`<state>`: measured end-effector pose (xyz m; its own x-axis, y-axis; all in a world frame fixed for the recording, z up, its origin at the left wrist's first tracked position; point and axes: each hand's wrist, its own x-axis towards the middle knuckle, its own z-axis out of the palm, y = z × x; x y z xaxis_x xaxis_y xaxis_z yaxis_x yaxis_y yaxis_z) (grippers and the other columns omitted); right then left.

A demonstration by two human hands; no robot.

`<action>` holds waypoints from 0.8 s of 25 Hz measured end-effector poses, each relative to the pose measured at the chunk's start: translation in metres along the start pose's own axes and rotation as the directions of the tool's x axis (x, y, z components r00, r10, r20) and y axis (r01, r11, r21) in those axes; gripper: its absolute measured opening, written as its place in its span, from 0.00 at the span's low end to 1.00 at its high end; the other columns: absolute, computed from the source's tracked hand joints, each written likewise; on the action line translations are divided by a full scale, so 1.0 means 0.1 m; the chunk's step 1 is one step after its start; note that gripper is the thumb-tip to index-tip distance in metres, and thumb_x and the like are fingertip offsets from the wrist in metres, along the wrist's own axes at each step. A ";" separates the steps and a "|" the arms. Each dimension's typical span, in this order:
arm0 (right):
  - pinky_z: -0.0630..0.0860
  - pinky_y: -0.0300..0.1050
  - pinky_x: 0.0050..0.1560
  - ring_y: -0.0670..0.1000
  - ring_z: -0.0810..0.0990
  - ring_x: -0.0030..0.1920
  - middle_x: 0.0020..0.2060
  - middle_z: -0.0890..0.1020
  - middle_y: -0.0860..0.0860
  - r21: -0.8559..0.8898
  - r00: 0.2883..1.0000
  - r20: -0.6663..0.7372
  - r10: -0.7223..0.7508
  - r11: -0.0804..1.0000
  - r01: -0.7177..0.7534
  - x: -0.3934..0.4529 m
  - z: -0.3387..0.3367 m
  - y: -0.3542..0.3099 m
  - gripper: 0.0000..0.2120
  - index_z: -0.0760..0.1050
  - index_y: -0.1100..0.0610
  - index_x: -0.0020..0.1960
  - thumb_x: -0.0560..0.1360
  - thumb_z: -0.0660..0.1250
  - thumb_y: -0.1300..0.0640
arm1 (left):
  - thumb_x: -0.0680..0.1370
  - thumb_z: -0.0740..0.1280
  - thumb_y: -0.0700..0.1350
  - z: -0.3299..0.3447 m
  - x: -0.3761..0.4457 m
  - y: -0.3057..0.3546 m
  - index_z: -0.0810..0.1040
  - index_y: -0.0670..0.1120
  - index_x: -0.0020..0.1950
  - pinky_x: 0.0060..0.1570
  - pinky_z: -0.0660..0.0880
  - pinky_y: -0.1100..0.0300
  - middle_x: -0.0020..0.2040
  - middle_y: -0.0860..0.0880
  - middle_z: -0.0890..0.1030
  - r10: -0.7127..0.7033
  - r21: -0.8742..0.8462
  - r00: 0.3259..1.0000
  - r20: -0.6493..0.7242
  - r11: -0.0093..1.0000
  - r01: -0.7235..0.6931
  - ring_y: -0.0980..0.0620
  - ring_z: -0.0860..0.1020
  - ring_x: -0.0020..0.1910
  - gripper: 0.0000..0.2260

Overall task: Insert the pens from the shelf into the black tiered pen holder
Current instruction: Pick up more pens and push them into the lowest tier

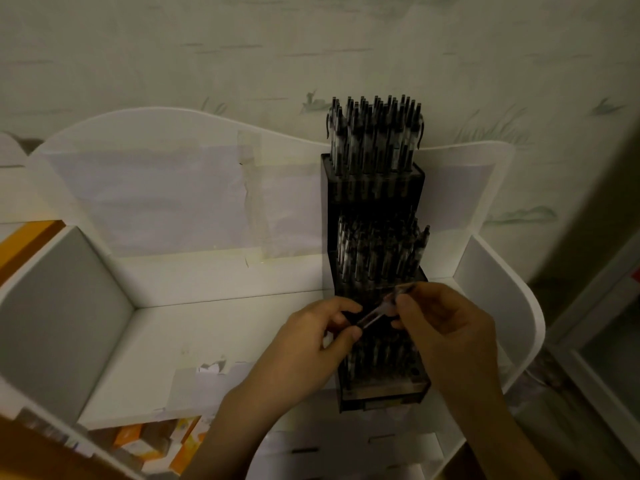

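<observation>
A single pen [382, 308] is held between both hands, tilted, over the lower front of the holder [377, 271]. The left hand [311, 336] pinches its lower, darker end with thumb and curled fingers; the right hand [446, 327] pinches the upper part, fingers curled round the clear barrel. The pen is blurred, so tip and cap details cannot be told. The holder is black, stepped in three tiers, and stands on the white shelf [214, 344] at its right side, back against the rear panel. The top tier is packed with upright pens [375, 140], clips seen at both outer edges. The middle tier is also filled with pens, one at the right edge sitting slightly higher than the rest. The front tier is partly hidden behind the hands; pens are seen in it, and its front lip shows below the hands. Taped paper [166, 199] is seen on the shelf's rear panel, and more torn tape on the shelf floor. Orange boxes [152, 441] are seen on the level below, at lower left.
</observation>
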<state>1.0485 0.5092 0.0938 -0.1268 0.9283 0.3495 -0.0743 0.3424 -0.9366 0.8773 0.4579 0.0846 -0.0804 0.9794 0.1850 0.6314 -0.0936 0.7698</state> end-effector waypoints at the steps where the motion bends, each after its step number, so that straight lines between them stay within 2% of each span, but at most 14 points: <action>1: 0.81 0.39 0.44 0.48 0.85 0.41 0.38 0.86 0.48 -0.009 0.999 -0.016 -0.039 0.999 0.039 0.01 -0.05 -0.03 0.06 0.81 0.55 0.46 0.73 0.69 0.65 | 0.79 0.64 0.51 -0.01 0.00 -0.04 0.73 0.58 0.66 0.54 0.75 0.65 0.51 0.60 0.79 -0.020 0.069 1.000 -0.023 0.997 0.022 0.62 0.77 0.52 0.14; 4: 0.79 0.32 0.44 0.44 0.84 0.40 0.39 0.85 0.44 -0.116 0.989 0.001 -0.150 0.982 0.149 -0.01 -0.16 -0.08 0.08 0.80 0.52 0.46 0.72 0.70 0.64 | 0.80 0.62 0.54 -0.04 -0.01 -0.10 0.63 0.58 0.74 0.54 0.64 0.72 0.64 0.58 0.74 -0.059 0.228 0.997 -0.054 0.971 0.070 0.60 0.71 0.64 0.22; 7: 0.76 0.27 0.41 0.39 0.83 0.39 0.36 0.84 0.41 -0.288 0.981 0.110 -0.160 0.940 0.185 -0.07 -0.16 0.10 0.08 0.80 0.51 0.46 0.72 0.71 0.63 | 0.80 0.61 0.56 -0.01 -0.02 -0.11 0.60 0.58 0.76 0.59 0.64 0.70 0.70 0.57 0.70 -0.027 0.320 0.998 -0.064 0.946 0.046 0.58 0.69 0.67 0.25; 10: 0.75 0.27 0.41 0.36 0.82 0.40 0.37 0.83 0.39 -0.409 0.973 0.179 -0.148 0.888 0.211 -0.13 -0.11 0.38 0.08 0.81 0.52 0.48 0.72 0.72 0.63 | 0.80 0.60 0.57 0.04 -0.03 -0.11 0.59 0.58 0.76 0.63 0.66 0.65 0.71 0.56 0.69 0.009 0.431 0.996 -0.089 0.902 0.031 0.56 0.68 0.67 0.25; 16: 0.75 0.27 0.42 0.36 0.81 0.41 0.39 0.82 0.36 -0.379 0.968 0.240 -0.067 0.912 0.157 -0.16 -0.07 0.65 0.09 0.79 0.48 0.48 0.73 0.71 0.61 | 0.79 0.60 0.57 0.09 -0.06 -0.14 0.59 0.58 0.76 0.66 0.67 0.61 0.70 0.57 0.69 0.033 0.525 0.990 -0.135 0.850 0.044 0.55 0.69 0.67 0.25; 20: 0.74 0.25 0.40 0.35 0.81 0.41 0.37 0.81 0.36 -0.444 0.958 0.287 -0.002 0.886 0.135 -0.17 -0.07 0.80 0.07 0.80 0.48 0.46 0.73 0.73 0.60 | 0.80 0.59 0.58 0.11 -0.07 -0.15 0.59 0.59 0.75 0.66 0.67 0.60 0.71 0.57 0.69 0.036 0.548 0.987 -0.154 0.835 0.055 0.56 0.69 0.67 0.25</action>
<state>1.0520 0.5217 0.0125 -0.4051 0.8470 0.3443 0.3559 0.4930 -0.7940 0.8772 0.4541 0.0648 -0.1754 0.9364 0.3040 0.9452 0.0738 0.3180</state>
